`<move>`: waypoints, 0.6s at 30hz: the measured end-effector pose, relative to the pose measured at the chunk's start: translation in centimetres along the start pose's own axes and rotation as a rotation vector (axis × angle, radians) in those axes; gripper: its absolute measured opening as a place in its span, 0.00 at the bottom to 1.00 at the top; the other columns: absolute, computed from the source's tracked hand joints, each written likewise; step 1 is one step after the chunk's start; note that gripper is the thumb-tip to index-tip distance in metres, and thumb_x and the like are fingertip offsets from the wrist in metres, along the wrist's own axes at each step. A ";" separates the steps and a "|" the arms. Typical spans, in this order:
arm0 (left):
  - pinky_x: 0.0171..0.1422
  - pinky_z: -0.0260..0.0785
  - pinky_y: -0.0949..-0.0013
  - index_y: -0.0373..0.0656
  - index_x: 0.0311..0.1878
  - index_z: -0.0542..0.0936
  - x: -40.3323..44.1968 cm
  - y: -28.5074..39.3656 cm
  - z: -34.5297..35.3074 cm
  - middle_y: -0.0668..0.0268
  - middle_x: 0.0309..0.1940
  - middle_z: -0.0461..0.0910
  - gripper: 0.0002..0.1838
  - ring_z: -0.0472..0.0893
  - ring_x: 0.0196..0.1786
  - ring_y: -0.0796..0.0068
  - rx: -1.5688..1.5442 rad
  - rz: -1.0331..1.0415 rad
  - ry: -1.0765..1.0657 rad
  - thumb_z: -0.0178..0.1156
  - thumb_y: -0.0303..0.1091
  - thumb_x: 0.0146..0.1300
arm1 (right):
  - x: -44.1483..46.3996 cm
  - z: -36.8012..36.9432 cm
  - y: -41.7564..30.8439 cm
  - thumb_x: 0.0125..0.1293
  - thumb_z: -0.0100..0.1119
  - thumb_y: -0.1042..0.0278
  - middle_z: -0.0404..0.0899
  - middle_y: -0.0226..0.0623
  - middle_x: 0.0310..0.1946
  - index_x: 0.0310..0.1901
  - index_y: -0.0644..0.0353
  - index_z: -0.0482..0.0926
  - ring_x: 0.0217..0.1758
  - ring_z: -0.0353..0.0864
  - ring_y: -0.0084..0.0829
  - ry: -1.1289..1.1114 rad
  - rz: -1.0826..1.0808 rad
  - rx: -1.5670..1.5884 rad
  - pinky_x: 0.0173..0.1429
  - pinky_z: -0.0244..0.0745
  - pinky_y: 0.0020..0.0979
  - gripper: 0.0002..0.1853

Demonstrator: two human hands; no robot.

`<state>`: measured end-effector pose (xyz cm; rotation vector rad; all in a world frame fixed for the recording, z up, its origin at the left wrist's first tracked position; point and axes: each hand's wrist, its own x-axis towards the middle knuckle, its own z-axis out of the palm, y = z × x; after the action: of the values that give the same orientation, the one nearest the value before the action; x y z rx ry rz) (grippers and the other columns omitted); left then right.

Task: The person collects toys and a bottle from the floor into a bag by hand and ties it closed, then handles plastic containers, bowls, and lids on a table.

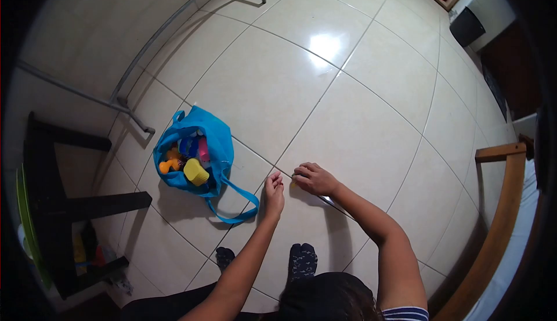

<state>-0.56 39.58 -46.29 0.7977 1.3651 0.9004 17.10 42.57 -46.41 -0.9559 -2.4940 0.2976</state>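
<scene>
My right hand [315, 179] is low over the floor tiles, its fingers bent down and closed around a small yellow thing [294, 185]. Only a sliver of that thing shows, so its kind is hidden. Close by on the left, my left hand [274, 196] is turned palm inward with loosely curled fingers, and no object shows in it. Left of both hands stands a blue fabric tote bag [219, 129] with its mouth open. Inside are an orange toy [169, 165], a yellow ribbed piece [196, 173], a blue piece [188, 146] and a pink piece [203, 149].
The bag's blue strap [246, 205] lies on the floor near my left wrist. A dark wooden chair [107, 206] is at the left, a grey metal frame [130, 68] behind the bag. On the right is a wooden bed frame [503, 211]. My socked foot [303, 260] is below.
</scene>
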 end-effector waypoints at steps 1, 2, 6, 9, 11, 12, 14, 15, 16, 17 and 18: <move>0.63 0.56 0.72 0.35 0.57 0.63 0.0 -0.2 0.1 0.58 0.55 0.66 0.21 0.67 0.59 0.70 0.043 0.008 -0.001 0.42 0.19 0.58 | 0.1 -0.2 -0.2 0.52 0.58 0.64 0.71 0.30 0.38 0.37 0.53 0.72 0.46 0.71 0.29 0.030 0.014 -0.050 0.46 0.67 0.30 0.11; 0.63 0.56 0.72 0.35 0.57 0.63 0.0 -0.4 0.3 0.58 0.55 0.66 0.21 0.67 0.59 0.70 0.051 0.011 -0.012 0.42 0.19 0.58 | 0.0 -0.4 -0.3 0.51 0.57 0.65 0.72 0.28 0.36 0.35 0.53 0.71 0.42 0.72 0.28 0.016 0.013 -0.083 0.40 0.67 0.29 0.10; 0.61 0.58 0.73 0.36 0.53 0.67 -0.6 -0.3 0.4 0.60 0.52 0.68 0.19 0.69 0.55 0.71 0.132 0.108 -0.029 0.42 0.17 0.57 | -0.4 -0.8 -0.7 0.50 0.56 0.63 0.72 0.28 0.32 0.34 0.53 0.72 0.37 0.74 0.26 -0.175 0.123 -0.162 0.35 0.67 0.29 0.09; 0.59 0.62 0.68 0.40 0.43 0.75 -2.5 5.3 0.2 0.61 0.49 0.71 0.15 0.72 0.52 0.68 0.281 0.529 0.046 0.46 0.17 0.54 | 0.6 -0.1 -0.9 0.53 0.53 0.61 0.73 0.30 0.25 0.28 0.55 0.73 0.28 0.74 0.28 -0.069 0.091 -0.126 0.29 0.66 0.30 0.07; 0.59 0.60 0.62 0.42 0.41 0.76 -2.1 8.5 -3.7 0.60 0.46 0.73 0.13 0.72 0.52 0.64 0.737 1.119 0.125 0.49 0.19 0.53 | 4.1 0.0 -2.1 0.57 0.51 0.60 0.68 0.32 0.16 0.22 0.57 0.73 0.19 0.69 0.26 -0.143 0.877 0.389 0.24 0.64 0.28 0.12; 0.58 0.59 0.58 0.44 0.39 0.77 -2.1 10.6 -6.2 0.60 0.43 0.74 0.11 0.72 0.51 0.61 0.932 1.211 0.243 0.52 0.22 0.53 | 6.1 0.2 -1.6 0.62 0.48 0.54 0.67 0.28 0.14 0.20 0.60 0.73 0.17 0.64 0.23 -0.216 0.970 0.790 0.23 0.61 0.27 0.19; 0.58 0.57 0.59 0.41 0.46 0.73 0.3 12.8 -11.3 0.58 0.47 0.71 0.13 0.71 0.51 0.58 0.746 1.168 0.711 0.52 0.26 0.56 | 11.7 -0.6 -3.7 0.63 0.46 0.47 0.67 0.24 0.19 0.25 0.60 0.73 0.21 0.61 0.20 -0.211 0.872 1.323 0.26 0.60 0.27 0.23; 0.57 0.58 0.60 0.37 0.49 0.70 1.4 14.4 -14.7 0.54 0.47 0.70 0.15 0.71 0.49 0.57 0.670 1.033 0.827 0.52 0.28 0.58 | 15.6 -3.2 -5.8 0.64 0.45 0.45 0.68 0.24 0.21 0.26 0.59 0.73 0.23 0.61 0.20 -0.270 0.861 1.439 0.29 0.61 0.27 0.23; 0.55 0.59 0.61 0.37 0.49 0.70 2.7 16.4 -17.5 0.55 0.48 0.70 0.14 0.70 0.50 0.59 0.734 0.966 0.930 0.51 0.31 0.60 | 19.0 -4.1 -7.4 0.63 0.45 0.44 0.69 0.26 0.24 0.28 0.59 0.73 0.27 0.62 0.20 -0.274 0.813 1.524 0.33 0.62 0.26 0.23; 0.54 0.60 0.62 0.37 0.48 0.71 3.8 18.3 -20.2 0.57 0.48 0.70 0.14 0.69 0.50 0.61 0.795 0.894 1.030 0.51 0.33 0.61 | 21.9 -4.4 -8.7 0.63 0.45 0.43 0.69 0.28 0.26 0.30 0.58 0.73 0.31 0.64 0.21 -0.280 0.767 1.609 0.38 0.62 0.26 0.23; 0.53 0.60 0.58 0.39 0.50 0.70 5.5 18.3 -23.7 0.60 0.49 0.69 0.18 0.68 0.52 0.64 0.550 0.646 0.877 0.50 0.40 0.61 | 24.8 -0.6 -8.2 0.64 0.45 0.44 0.69 0.30 0.28 0.33 0.57 0.72 0.33 0.65 0.21 -0.250 0.657 1.639 0.39 0.63 0.24 0.22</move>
<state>-25.53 51.95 -33.92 1.4024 2.2341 1.5090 -3.66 53.25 -34.76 -0.8237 -1.1271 2.2125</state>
